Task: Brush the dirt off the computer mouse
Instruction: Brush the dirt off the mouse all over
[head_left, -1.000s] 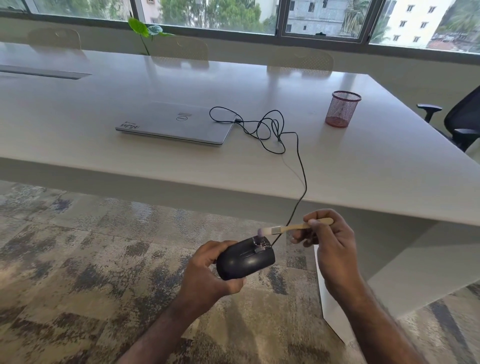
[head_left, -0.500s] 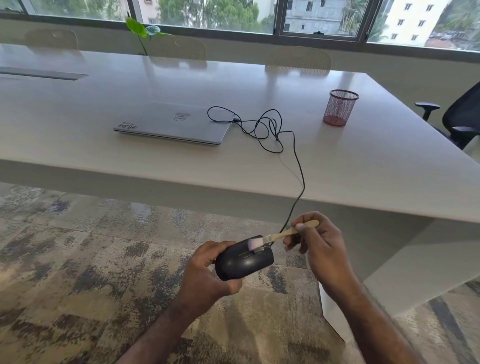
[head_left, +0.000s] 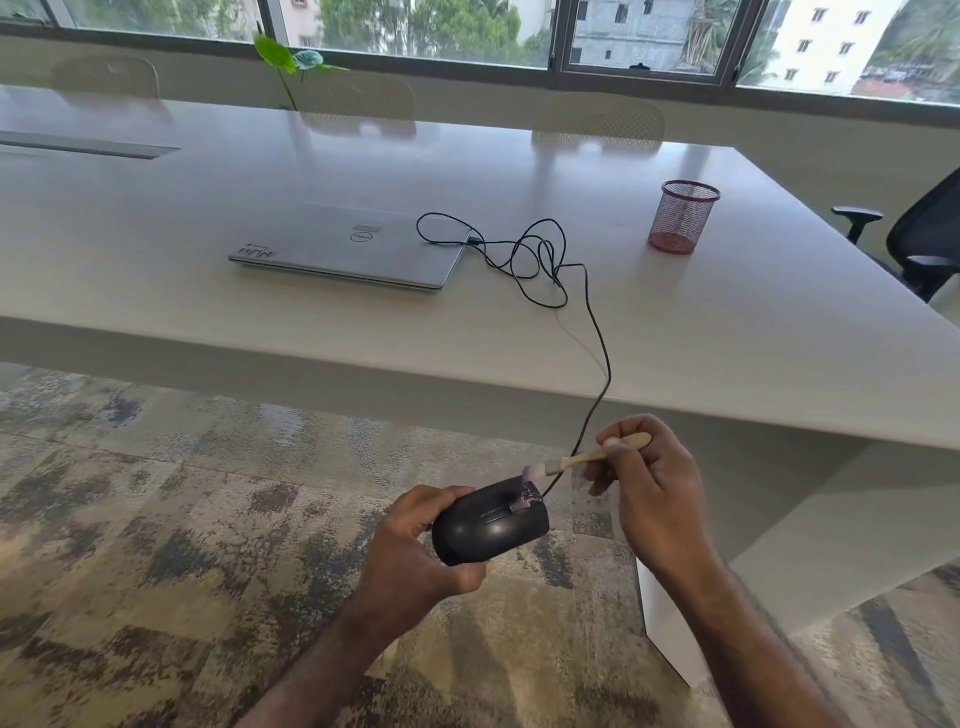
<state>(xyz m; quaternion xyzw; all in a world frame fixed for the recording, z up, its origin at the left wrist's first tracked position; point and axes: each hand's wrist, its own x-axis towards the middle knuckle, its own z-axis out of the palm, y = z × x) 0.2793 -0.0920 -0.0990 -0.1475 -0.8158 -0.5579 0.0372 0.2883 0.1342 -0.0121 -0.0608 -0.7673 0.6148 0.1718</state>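
A black wired computer mouse (head_left: 491, 522) is held in the air below the table edge, with my left hand (head_left: 415, 545) gripping its rear end. My right hand (head_left: 649, 493) pinches a small brush with a wooden handle (head_left: 587, 458). Its pale bristles sit at the front of the mouse, just above the scroll wheel. The mouse's black cable (head_left: 595, 332) runs up over the table edge and coils beside the laptop.
A large white table (head_left: 727, 338) carries a shut silver laptop (head_left: 353, 244) and a red mesh pen cup (head_left: 681, 217). A black office chair (head_left: 919, 234) stands at the right. Patterned carpet lies below my hands. A plant (head_left: 283, 57) and windows are behind.
The brush swept down onto the mouse's front buttons, then lifted back a little toward the front edge. My left hand has kept the mouse nearly still.
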